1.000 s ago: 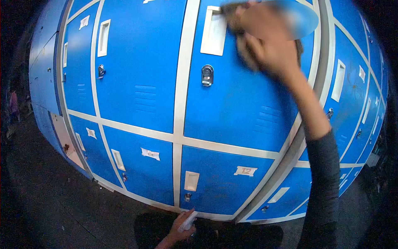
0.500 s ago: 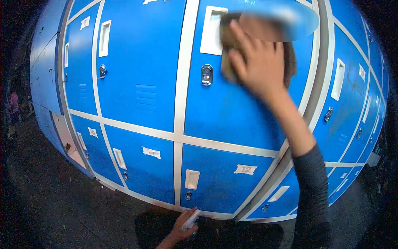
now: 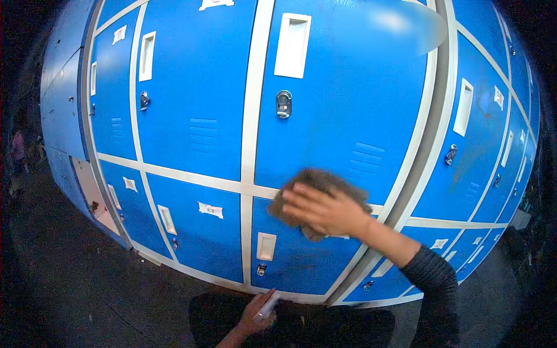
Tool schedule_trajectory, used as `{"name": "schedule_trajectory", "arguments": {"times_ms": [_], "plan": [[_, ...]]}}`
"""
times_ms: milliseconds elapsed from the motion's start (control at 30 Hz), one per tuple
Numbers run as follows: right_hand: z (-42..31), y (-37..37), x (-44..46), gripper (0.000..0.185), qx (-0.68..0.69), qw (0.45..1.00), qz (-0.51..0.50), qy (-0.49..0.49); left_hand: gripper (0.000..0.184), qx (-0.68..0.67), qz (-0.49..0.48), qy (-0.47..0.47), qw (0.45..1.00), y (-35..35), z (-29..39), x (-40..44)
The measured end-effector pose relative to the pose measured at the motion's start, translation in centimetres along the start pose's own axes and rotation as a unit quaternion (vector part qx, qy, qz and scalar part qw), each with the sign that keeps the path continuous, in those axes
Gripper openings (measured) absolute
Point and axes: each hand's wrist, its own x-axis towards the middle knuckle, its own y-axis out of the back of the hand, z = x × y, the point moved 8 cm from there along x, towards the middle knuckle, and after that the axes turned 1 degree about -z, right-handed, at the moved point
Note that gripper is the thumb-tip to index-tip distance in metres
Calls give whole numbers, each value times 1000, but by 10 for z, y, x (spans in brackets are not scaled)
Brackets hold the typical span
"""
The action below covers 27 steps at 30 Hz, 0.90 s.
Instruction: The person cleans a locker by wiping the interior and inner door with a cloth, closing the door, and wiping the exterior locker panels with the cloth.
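The cloth (image 3: 310, 178) is a muted greyish brown. The locker doors (image 3: 339, 104) are bright blue, one lower door streaked with dark smudges. Their frames (image 3: 252, 116) are off-white, the recessed handles (image 3: 292, 46) and paper labels (image 3: 210, 209) white, the locks (image 3: 283, 105) silvery and black. The sleeve (image 3: 432, 272) is dark grey with fine ribbing, the small bottle (image 3: 266, 307) whitish, the floor (image 3: 116, 290) charcoal.

My feed shows the cloth (image 3: 318, 178) at four o'clock, between right hand (image 3: 331, 213) and lockers (image 3: 342, 87); at six, an item (image 3: 266, 307) in the left hand (image 3: 253, 318); at twelve, a lock (image 3: 284, 105) below a handle (image 3: 292, 46).
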Motion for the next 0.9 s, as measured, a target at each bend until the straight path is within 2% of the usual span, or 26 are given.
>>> {"name": "schedule_trajectory", "arguments": {"times_ms": [67, 100, 167, 233, 300, 333, 400, 533, 600, 700, 800, 900], "plan": [[47, 35, 13, 65, -79, 991, 74, -84, 74, 49, 1, -48, 998, 3, 11, 4], [71, 62, 21, 60, -72, 984, 97, -131, 74, 72, 2, -71, 995, 4, 19, 6], [117, 96, 34, 55, -108, 956, 189, -198, 74, 104, -10, -46, 993, 7, 33, 13], [157, 126, 48, 54, -149, 929, 261, -216, 74, 112, -12, -40, 993, 9, 40, 16], [204, 149, 59, 52, -215, 894, 304, -249, 74, 91, -5, -53, 994, 11, 43, 18], [220, 166, 66, 50, -219, 888, 273, -298, 74, 85, -8, -38, 996, 12, 39, 18], [241, 188, 69, 48, -229, 853, 325, -338, 73, 72, -11, -9, 997, 12, 27, 16], [239, 192, 71, 47, -238, 814, 388, -361, 72, 90, 22, -47, 995, 13, 30, 17], [221, 180, 71, 49, -248, 821, 366, -361, 72, 59, 30, -37, 997, 15, 30, 17], [183, 141, 62, 55, -208, 861, 341, -315, 71, 109, -9, -10, 994, 16, 35, 18], [123, 104, 53, 64, -132, 920, 239, -282, 72, 70, 11, -47, 996, 16, 32, 14], [55, 47, 32, 70, -42, 971, 118, -201, 73, 92, 0, -33, 995, 13, 25, 8]]}}
